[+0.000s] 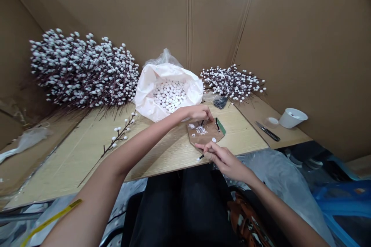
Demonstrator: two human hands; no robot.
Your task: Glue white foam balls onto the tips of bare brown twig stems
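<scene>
My left hand (200, 113) reaches over the far edge of a small brown cardboard piece (208, 136), fingers curled and a fingertip against that edge. Whether they grip anything is hidden. White paste (201, 130) is smeared on the cardboard. One short dark stick (202, 123) shows just below my left hand, and a second dark piece (217, 125) lies by the green corner. My right hand (222, 157) is closed in a pinch on a short dark stick with a white tip (199, 158), near the table's front edge. A berry branch (118, 136) lies left of the cardboard.
Behind my hands stands a bag (145, 88) of white berries. Bundles of berry branches lie at the left (87, 73) and right (232, 82). A knife (268, 131) and white cup (292, 118) are at the right. Cardboard walls (150, 19) enclose the table.
</scene>
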